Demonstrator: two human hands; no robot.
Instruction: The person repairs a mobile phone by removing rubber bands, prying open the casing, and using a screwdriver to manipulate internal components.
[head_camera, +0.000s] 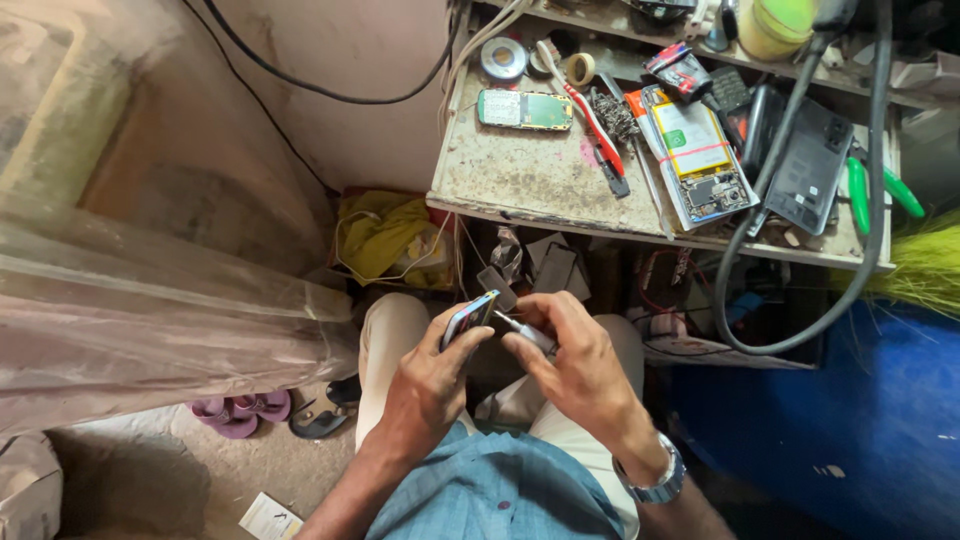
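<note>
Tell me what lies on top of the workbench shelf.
On the workbench shelf: a green circuit board, an opened phone, a dark phone, tape rolls. Cables cover the right end.

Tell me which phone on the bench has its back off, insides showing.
The opened phone with the yellow-labelled battery and bare circuit board; the black phone beside it is closed.

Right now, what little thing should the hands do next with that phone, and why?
Probably slide the thin metal tool a little further along the phone edge. The left hand grips the phone on its side, and the right hand pinches the tool with its tip right at that edge, so prying along the seam looks likely.
</note>
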